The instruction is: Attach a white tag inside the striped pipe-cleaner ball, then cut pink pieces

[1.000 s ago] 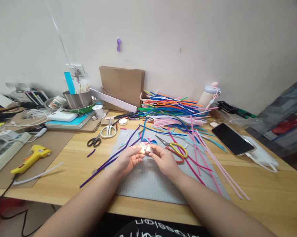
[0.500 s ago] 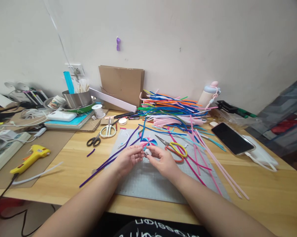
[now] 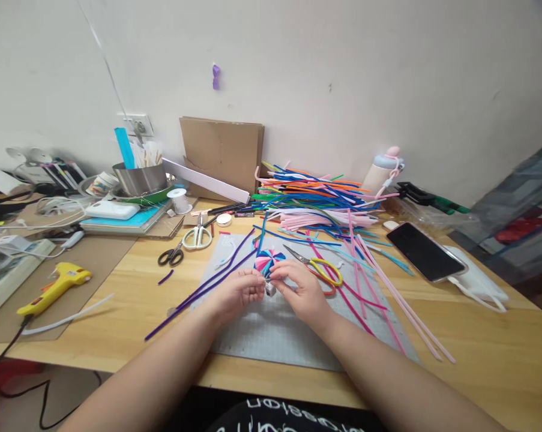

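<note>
A round pink, blue and white striped piece [image 3: 269, 261], seemingly made of pipe cleaners, is held up over the grey cutting mat [image 3: 271, 348]. My left hand [image 3: 240, 293] is closed, its fingertips pinched at the lower edge of this disc. From the other side my right hand [image 3: 300, 294] pinches at the same spot, thumb and forefinger together. A small whitish block [image 3: 269, 290] sits just below the pinch, between the hands. What joins it to the disc is too small to make out. Scissors with yellow and orange handles [image 3: 325, 272] lie just beyond my right hand.
Pipe cleaners [image 3: 313, 192] are heaped at the back; purple stems [image 3: 198, 294] lie left and pink stems [image 3: 401, 300] right. A yellow glue gun [image 3: 59, 288], black scissors [image 3: 171, 257] and white-handled scissors [image 3: 197, 237] lie left. A phone [image 3: 426, 252] rests at right.
My right fingers have shifted up slightly from the whitish block to the disc's lower edge. The block now shows below the fingertips, and the disc has turned and tilted a little.
</note>
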The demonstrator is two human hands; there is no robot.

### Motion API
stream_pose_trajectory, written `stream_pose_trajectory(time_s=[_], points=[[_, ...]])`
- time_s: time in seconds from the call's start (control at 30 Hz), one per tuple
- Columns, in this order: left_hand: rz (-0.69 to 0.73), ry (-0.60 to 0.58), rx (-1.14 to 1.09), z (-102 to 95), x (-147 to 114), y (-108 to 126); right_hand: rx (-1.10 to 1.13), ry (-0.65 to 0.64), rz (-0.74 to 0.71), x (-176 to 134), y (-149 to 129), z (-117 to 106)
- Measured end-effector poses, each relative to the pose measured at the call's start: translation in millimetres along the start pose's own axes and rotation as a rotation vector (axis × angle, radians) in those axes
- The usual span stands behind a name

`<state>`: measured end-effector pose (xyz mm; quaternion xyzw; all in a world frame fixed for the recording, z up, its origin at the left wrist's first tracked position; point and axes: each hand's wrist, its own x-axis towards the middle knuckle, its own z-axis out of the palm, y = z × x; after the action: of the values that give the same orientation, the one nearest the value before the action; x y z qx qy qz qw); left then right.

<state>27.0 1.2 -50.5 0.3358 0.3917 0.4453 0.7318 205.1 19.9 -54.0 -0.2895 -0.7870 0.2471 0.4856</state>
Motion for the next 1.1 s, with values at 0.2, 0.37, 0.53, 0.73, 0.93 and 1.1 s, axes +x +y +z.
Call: stream_pose_trajectory(time_s=[0.2,0.37,0.53,0.73,0.93,1.1], points=[[-0.042,-0.003,-0.058,4.5,-3,1,-0.102,-0.006,-0.025,-1,-1,-2],[-0.091,0.027,-0.156,10.9,-3,0,-0.162,0.019,-0.04,-3,-3,-2],[-0.116,0.057,-0.212,13.9,-3,-3,-0.225,0.05,-0.021,-4,-5,-2],[-0.123,0.072,-0.226,13.1,-1,-4,-0.22,0.066,-0.006,-3,-4,-1],[-0.128,0.05,-0.185,8.4,-1,-4,-0.125,0.05,-0.064,1,-2,-3],[-0.137,0.022,-0.128,7.0,-2,-5,-0.166,-0.026,-0.093,1,0,-5]])
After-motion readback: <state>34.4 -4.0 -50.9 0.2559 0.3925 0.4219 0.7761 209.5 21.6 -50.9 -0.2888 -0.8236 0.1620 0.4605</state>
